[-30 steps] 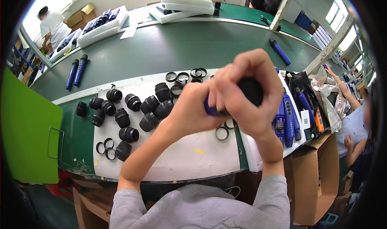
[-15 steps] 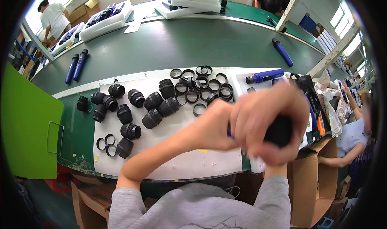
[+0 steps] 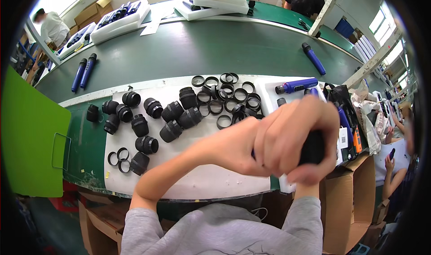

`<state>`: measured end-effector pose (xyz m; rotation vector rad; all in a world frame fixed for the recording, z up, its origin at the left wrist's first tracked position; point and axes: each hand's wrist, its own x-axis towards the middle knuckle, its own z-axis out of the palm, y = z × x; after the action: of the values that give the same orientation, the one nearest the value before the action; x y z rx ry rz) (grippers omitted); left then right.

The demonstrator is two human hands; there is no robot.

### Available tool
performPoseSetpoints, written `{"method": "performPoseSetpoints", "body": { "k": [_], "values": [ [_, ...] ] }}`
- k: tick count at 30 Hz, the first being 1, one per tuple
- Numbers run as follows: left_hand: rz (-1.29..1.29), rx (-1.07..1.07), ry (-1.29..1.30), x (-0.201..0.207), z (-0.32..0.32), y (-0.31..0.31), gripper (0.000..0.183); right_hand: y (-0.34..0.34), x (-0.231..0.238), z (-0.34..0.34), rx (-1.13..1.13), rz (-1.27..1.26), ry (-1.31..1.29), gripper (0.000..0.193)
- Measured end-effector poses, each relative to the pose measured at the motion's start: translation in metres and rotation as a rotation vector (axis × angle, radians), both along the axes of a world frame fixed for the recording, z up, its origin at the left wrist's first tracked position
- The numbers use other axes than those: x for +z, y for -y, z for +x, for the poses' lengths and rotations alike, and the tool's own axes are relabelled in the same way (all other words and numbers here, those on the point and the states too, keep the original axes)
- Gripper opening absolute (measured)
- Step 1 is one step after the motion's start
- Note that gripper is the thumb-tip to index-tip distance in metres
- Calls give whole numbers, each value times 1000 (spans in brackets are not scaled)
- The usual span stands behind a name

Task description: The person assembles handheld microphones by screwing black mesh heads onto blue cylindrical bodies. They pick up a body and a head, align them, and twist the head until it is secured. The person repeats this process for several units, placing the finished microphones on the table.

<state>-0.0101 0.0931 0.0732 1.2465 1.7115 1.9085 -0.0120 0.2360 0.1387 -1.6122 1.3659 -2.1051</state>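
My right hand (image 3: pixel 292 129) is curled round the black grille head (image 3: pixel 314 149) of a microphone, close in front of me. Beside it, my left hand (image 3: pixel 235 149) is closed on the same microphone; only a sliver of blue body shows between the hands, and most of it is hidden. To the left, several black grille heads (image 3: pixel 171 130) lie on a white sheet (image 3: pixel 211 178). Several thin black rings (image 3: pixel 215 107) are heaped beyond my left wrist. Further rings (image 3: pixel 122 154) lie near the left side of the sheet.
A blue microphone (image 3: pixel 296 85) lies in a white foam tray (image 3: pixel 266 93) beyond my hands. Other blue microphones (image 3: pixel 89 71) rest on the green bench (image 3: pixel 193 48). A cardboard box (image 3: pixel 350 205) stands at right, a green panel (image 3: pixel 33 134) at left. Co-workers are at the edges.
My right hand has turned slightly round the grille head, and both hands stay together. At far right a co-worker's hand is now raised with a dark object; the far-left person has shifted.
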Motion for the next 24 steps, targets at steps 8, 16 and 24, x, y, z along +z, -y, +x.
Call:
{"method": "performPoseSetpoints", "body": {
  "k": [8, 16, 24],
  "values": [
    [-91, 255, -296, 19, -17, 13, 29, 14, 8, 15, -608, -29, 37, 77],
    [-124, 506, -143, 26, -30, 20, 36, 2, -4, -22, -1100, 149, -417, 67],
    [541, 553, 400, 33, -78, 61, 42, 19, -26, -33, -908, 843, -203, 55]
  ]
}}
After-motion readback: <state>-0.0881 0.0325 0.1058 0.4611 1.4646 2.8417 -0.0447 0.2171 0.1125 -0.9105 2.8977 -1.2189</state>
